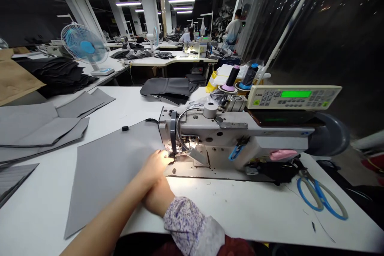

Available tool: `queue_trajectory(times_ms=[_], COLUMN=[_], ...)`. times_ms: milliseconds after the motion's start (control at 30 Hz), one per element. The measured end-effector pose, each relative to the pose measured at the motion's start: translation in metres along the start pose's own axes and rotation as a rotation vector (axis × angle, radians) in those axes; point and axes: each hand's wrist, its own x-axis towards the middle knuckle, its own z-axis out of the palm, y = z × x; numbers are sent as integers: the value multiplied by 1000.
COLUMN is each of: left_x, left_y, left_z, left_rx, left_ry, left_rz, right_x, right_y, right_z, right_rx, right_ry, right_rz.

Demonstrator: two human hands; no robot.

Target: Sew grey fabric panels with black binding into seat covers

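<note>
A grey sheet panel point(109, 168) with dark edges lies on the table, its right side running to the sewing machine point(222, 132). My left hand point(156, 163) is closed beside the lit needle area, fingers pressed together at the panel's edge. A small dark bit shows at its fingertips; what it is I cannot make out. Under my left wrist crosses my right hand point(156, 199), in a floral sleeve point(186, 220); its fingers are hidden behind the left forearm. A small black piece point(125, 128) sits on the panel's far edge.
Blue-handled scissors point(322, 198) lie at the right. Grey panels point(36, 126) are stacked on the left, black folded pieces point(168, 89) behind the machine. Thread cones point(232, 76) and a control panel point(295, 97) stand above it. A fan point(87, 48) and people are farther back.
</note>
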Motion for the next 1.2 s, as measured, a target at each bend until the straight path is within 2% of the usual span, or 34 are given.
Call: queue_trajectory(times_ms=[167,333,533,700,867,1000,1200], left_x=[8,13,8,-25,-58,-56,-35], left_y=[-5,-9,-5,-9,-13,-8,-5], left_z=[8,14,14,24,43,50,49], left_rx=[41,15,-52,-67,-82,-93,-134], left_ry=[33,64,49,48,209,275,295], left_rz=[48,70,40,14,-54,-100,-138], right_x=[-15,-34,-54,-65,-77,-79,-68], right_y=[3,8,18,26,32,37,44], right_z=[-26,-57,-80,-74,-55,-52,-73], right_rx=[74,203,191,88,-51,-75,-34], right_ry=[-7,-64,-150,-177,-76,38,107], right_rz=[-57,13,49,85,77,53,28])
